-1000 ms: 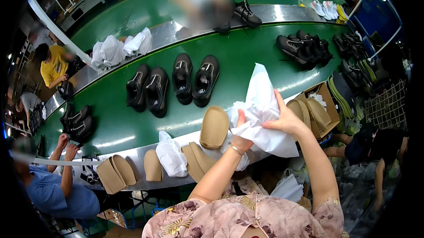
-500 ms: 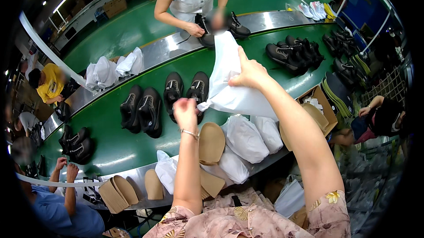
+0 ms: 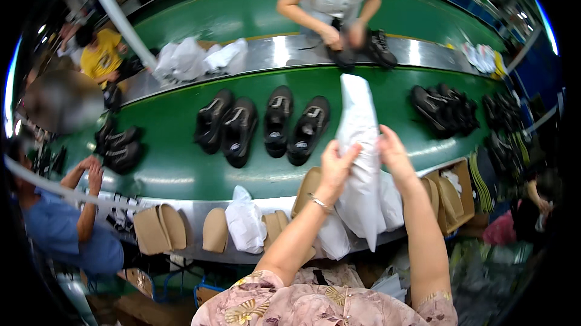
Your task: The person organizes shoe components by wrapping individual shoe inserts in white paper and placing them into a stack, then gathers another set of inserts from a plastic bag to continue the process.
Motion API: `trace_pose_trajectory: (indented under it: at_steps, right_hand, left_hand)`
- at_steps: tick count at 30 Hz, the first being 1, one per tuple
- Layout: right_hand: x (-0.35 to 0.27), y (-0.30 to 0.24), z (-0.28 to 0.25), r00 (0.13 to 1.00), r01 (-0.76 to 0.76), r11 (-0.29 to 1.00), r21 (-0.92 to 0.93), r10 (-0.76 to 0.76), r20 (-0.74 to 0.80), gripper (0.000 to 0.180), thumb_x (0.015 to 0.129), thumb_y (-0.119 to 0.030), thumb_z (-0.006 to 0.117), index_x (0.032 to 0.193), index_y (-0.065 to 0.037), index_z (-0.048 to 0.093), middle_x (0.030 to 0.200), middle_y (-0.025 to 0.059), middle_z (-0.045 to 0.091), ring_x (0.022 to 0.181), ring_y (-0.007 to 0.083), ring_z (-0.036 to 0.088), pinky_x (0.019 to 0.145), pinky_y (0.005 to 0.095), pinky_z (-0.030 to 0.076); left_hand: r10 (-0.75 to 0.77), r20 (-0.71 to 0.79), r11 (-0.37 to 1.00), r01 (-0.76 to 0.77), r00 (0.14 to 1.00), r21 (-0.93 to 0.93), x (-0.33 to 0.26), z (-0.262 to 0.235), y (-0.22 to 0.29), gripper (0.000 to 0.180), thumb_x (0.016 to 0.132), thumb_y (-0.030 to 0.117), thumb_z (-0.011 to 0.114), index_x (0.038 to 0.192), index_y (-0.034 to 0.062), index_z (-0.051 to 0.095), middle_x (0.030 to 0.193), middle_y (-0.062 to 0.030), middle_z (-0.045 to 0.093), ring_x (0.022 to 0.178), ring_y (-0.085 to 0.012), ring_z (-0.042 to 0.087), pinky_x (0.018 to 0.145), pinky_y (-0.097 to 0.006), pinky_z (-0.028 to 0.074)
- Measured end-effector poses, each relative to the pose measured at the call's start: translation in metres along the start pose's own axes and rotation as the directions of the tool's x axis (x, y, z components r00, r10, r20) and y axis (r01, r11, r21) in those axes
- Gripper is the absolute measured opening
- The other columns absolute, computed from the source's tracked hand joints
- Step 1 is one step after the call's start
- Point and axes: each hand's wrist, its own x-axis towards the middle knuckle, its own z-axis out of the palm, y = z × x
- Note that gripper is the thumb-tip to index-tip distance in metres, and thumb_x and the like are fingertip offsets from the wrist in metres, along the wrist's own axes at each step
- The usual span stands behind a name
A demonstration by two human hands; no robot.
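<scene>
A long, limp white wrapping sheet, folded narrow, is stretched upright between my hands; whether it is paper or plastic I cannot tell. My left hand grips its left side, thumb lying across the front. On its right edge my right hand is closed, fingertips partly behind the sheet. The sheet's lower end hangs over white stuffed bundles on the near metal ledge. Left of my hands, two pairs of black shoes, one pair and another, stand on the green conveyor belt.
Tan insole-shaped boards lie along the near ledge, and a cardboard box stands at right. More black shoes sit on the belt. Across it, a co-worker handles a black shoe. Another person in blue works at left.
The white sheet has been drawn closer and turned upright, folded narrower. Both hands now hold its two sides. The view has swung, so the shoes appear farther right.
</scene>
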Motion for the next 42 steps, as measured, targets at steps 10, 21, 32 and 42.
trace_pose_trajectory:
  at_steps: [10, 21, 32, 42]
  right_hand:
    - [-0.012, 0.002, -0.025, 0.987, -0.155, 0.72, 0.676, 0.145, 0.071, 0.047, 0.098, -0.038, 0.033, 0.122, -0.001, 0.047, 0.118, 0.0115, 0.055, 0.105, 0.0218, 0.056, 0.09, 0.0353, 0.045]
    - [0.022, 0.024, -0.11, 0.978, 0.058, 0.986, -0.157, -0.088, -0.189, 0.026, 0.087, -0.023, 0.058, 0.1, -0.002, 0.052, 0.094, 0.0071, 0.057, 0.087, 0.0155, 0.052, 0.076, 0.0314, 0.042]
    - [-0.012, 0.035, -0.123, 0.998, -0.004, 0.969, 0.245, -0.013, 0.066, 0.075, 0.065, -0.003, 0.067, 0.13, 0.001, 0.03, 0.112, 0.0129, 0.051, 0.101, 0.0183, 0.053, 0.084, 0.0283, 0.045]
    - [-0.01, 0.061, -0.107, 0.996, -0.062, 0.577, 0.815, 0.09, 0.012, 0.032, 0.075, 0.001, 0.064, 0.102, 0.0, 0.045, 0.09, 0.0117, 0.061, 0.083, 0.0157, 0.06, 0.07, 0.026, 0.049]
  left_hand:
    - [-0.117, 0.318, 0.984, 0.153, 0.941, -0.09, -0.005, 0.04, -0.006, 0.08, 0.078, 0.043, 0.069, 0.133, 0.002, 0.028, 0.127, -0.0106, 0.044, 0.116, -0.0163, 0.044, 0.097, -0.031, 0.037]
    - [-0.333, 0.236, 0.915, 0.373, 0.913, -0.154, 0.016, 0.076, -0.057, 0.04, 0.083, 0.021, 0.06, 0.112, -0.0069, 0.053, 0.105, -0.015, 0.061, 0.096, -0.0242, 0.061, 0.088, -0.037, 0.048]
    - [-0.062, 0.085, 0.925, 0.089, 0.994, -0.368, 0.039, 0.127, -0.064, 0.057, 0.09, 0.046, 0.045, 0.117, -0.004, 0.045, 0.107, -0.0201, 0.058, 0.103, -0.0341, 0.056, 0.091, -0.044, 0.045]
    - [-0.082, 0.014, 0.802, 0.074, 0.997, -0.593, 0.048, 0.121, -0.078, 0.069, 0.084, 0.056, 0.045, 0.118, -0.0044, 0.045, 0.109, -0.0206, 0.056, 0.102, -0.0328, 0.055, 0.091, -0.043, 0.045]
